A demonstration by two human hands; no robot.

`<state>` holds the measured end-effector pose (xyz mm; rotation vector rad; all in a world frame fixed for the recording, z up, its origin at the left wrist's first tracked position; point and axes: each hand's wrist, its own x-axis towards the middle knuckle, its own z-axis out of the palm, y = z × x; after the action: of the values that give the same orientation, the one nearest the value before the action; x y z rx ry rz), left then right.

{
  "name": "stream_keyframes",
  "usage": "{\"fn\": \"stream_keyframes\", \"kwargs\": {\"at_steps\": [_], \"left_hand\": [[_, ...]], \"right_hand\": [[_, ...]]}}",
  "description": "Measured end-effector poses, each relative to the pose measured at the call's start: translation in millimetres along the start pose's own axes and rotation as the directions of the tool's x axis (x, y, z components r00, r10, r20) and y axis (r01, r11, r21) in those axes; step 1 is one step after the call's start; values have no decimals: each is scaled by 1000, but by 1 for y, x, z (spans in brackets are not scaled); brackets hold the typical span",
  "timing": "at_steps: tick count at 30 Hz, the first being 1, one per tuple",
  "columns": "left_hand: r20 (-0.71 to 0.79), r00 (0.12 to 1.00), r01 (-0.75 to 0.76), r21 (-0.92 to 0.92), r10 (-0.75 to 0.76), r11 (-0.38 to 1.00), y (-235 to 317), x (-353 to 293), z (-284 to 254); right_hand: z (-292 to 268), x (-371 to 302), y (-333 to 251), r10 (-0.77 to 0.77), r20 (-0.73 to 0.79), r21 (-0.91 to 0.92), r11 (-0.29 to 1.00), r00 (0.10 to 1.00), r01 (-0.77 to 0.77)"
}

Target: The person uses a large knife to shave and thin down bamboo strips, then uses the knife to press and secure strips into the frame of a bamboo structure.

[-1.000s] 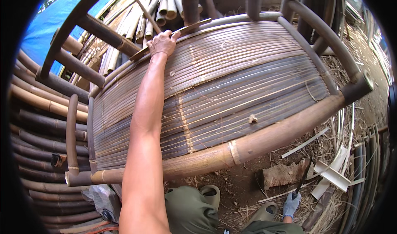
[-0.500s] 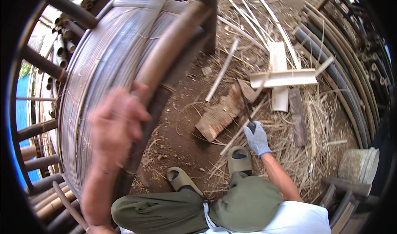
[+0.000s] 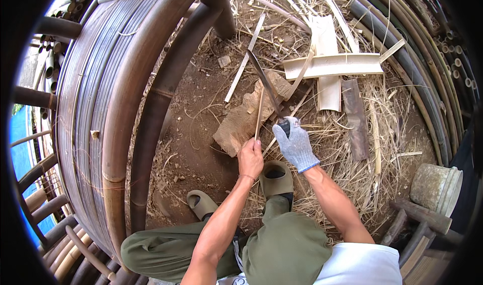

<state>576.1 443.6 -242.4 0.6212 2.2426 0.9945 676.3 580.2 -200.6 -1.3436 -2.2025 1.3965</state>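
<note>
My bare left hand (image 3: 250, 159) is closed around the lower end of a thin bamboo strip (image 3: 259, 115), which points away from me over a rough wooden block (image 3: 233, 130) on the ground. In my right hand (image 3: 297, 145), covered by a grey knitted glove, is the dark handle of a long knife (image 3: 265, 81). Its narrow, slightly curved blade slants up and to the left, just right of the strip and over the far part of the block. Whether blade and strip touch, I cannot tell.
A bamboo slatted bench (image 3: 95, 109) with thick dark poles stands on the left. Split pale bamboo pieces (image 3: 334, 66) lie crossed beyond my right hand, near a heap of shavings (image 3: 372, 129). Long poles (image 3: 407, 73) and a dirty bucket (image 3: 435, 189) are at the right.
My left hand has come from over the bench to the block and now grips the bamboo strip. My right hand with the knife has moved up and left, toward the strip.
</note>
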Motion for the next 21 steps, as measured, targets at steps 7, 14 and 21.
{"fn": "stream_keyframes", "kwargs": {"at_steps": [7, 14, 21], "left_hand": [[-48, 996, -69, 24, 70, 997, -1, 2, -2], [-57, 993, -102, 62, 105, 993, 1, 5, -1], [-34, 995, -95, 18, 95, 995, 2, 5, -9]], "right_hand": [[21, 13, -2, -102, 13, -144, 984, 995, 103], [14, 20, -12, -35, 81, -142, 989, 996, 47], [8, 5, -44, -321, -285, 427, 801, 903, 420]]}}
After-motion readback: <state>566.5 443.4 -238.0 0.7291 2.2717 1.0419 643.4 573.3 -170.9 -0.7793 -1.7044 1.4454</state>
